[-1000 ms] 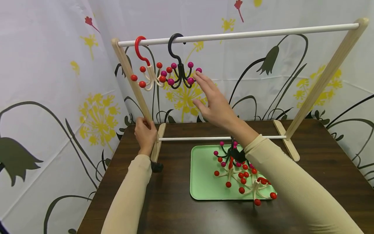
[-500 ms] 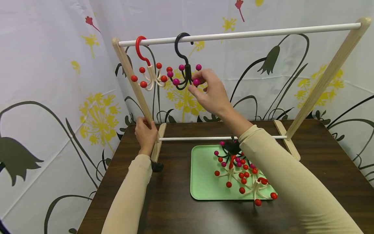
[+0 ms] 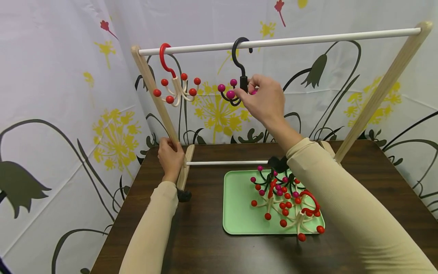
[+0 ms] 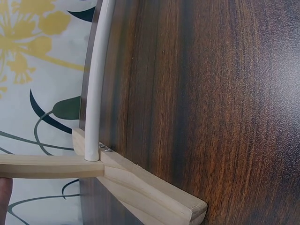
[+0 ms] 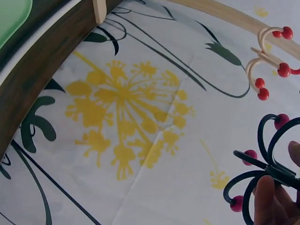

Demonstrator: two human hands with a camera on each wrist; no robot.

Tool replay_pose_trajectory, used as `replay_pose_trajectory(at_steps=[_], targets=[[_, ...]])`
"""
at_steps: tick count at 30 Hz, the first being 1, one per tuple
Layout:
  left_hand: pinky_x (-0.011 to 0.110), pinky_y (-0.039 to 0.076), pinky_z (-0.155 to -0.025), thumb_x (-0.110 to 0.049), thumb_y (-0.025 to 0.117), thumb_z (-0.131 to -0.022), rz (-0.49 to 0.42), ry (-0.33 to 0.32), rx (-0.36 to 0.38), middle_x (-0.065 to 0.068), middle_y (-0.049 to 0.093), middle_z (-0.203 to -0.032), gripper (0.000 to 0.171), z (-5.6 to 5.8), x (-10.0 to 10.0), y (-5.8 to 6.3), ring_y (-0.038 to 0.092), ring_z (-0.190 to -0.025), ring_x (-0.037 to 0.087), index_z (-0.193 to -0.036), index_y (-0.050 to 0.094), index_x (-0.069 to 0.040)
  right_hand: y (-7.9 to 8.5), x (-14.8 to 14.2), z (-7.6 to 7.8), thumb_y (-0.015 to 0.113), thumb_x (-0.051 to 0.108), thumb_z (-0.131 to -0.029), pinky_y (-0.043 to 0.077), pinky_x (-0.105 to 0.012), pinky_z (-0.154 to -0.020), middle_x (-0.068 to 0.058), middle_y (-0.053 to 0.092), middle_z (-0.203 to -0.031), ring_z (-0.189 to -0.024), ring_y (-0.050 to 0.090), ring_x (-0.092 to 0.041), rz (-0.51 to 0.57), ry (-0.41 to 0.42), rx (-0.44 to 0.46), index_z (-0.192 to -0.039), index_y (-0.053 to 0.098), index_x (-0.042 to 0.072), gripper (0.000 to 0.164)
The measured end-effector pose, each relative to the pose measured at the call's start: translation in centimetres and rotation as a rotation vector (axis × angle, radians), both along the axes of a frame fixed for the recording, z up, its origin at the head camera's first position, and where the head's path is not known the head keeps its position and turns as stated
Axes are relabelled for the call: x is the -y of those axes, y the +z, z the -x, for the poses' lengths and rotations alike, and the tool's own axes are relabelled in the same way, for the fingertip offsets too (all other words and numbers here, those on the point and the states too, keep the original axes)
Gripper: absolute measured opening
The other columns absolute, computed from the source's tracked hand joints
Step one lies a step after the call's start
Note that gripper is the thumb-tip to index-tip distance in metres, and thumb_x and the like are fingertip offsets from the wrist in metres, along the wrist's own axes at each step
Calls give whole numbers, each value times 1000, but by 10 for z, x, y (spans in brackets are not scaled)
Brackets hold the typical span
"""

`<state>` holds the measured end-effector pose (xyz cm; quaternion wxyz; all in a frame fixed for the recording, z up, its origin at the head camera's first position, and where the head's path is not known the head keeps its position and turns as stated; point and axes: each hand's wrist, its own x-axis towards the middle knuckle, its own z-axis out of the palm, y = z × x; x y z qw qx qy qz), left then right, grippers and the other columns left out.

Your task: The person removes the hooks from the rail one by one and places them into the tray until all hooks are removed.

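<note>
My right hand pinches the stem of a black multi-arm hanger with magenta ball tips. Its hook still hangs over the white top rod of a rack. In the right wrist view, fingers press against that black hanger. My left hand grips the rack's left wooden post low down, just above the table. Only a sliver of it shows in the left wrist view, at the post. A red-hooked cream hanger with red balls hangs near the rod's left end.
A green tray lies on the dark wood table. On it sit several more hangers, black ones behind and cream ones with red hooks in front. A floral curtain hangs behind the rack.
My right hand has gone from open fingers beside the black hanger to pinching its stem. That hanger has slid right along the rod and turned. The left hand stays on the post.
</note>
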<state>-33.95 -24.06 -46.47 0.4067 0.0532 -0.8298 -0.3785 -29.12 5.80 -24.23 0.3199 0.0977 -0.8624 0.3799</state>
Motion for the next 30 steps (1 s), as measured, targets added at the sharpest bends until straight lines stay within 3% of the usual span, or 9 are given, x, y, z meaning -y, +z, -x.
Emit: replay_pose_trajectory(at_steps=[6,11,15,18,23,30], targets=[[54,44,-74,-10,66,-88,-1,2,2,17,57,-89,17,-1,0,1,59,-79,37,-96,55,1,2,-6,2,77,30,-84,34,-30,-63,-4,69,-97,-86,57,-20,7,-20,69,-66,47,10,41],[54,44,-75,-10,66,-88,-9,-10,15,18,57,-90,18,-1,-1,1,58,-80,36,-96,55,2,1,-11,4,76,25,-85,34,-30,-67,-6,67,-93,-84,55,-21,22,-25,70,-68,48,8,37],[54,44,-74,-11,66,-88,-6,-7,11,17,56,-89,18,0,-1,0,58,-80,36,-96,55,1,1,-12,5,77,23,-85,39,-31,-75,-6,70,-97,-89,60,-19,51,-17,83,-86,59,7,25],[54,44,-74,-11,66,-88,0,-2,2,17,57,-89,18,1,0,-2,59,-79,37,-96,55,0,3,-12,6,77,21,-85,42,-33,-83,-6,72,-105,-98,64,-17,70,-3,108,-106,63,8,29],[55,44,-74,-10,66,-87,-3,0,3,17,57,-89,18,1,0,-2,59,-79,37,-96,55,1,5,-11,6,75,19,-86,42,-34,-84,-6,73,-106,-95,65,-19,57,4,135,-122,66,10,38],[55,44,-75,-11,67,-87,-17,1,23,17,57,-89,19,0,0,0,58,-80,37,-96,55,1,9,-10,5,72,19,-88,44,-30,-82,-1,74,-97,-82,69,-15,31,28,145,-113,74,14,25]])
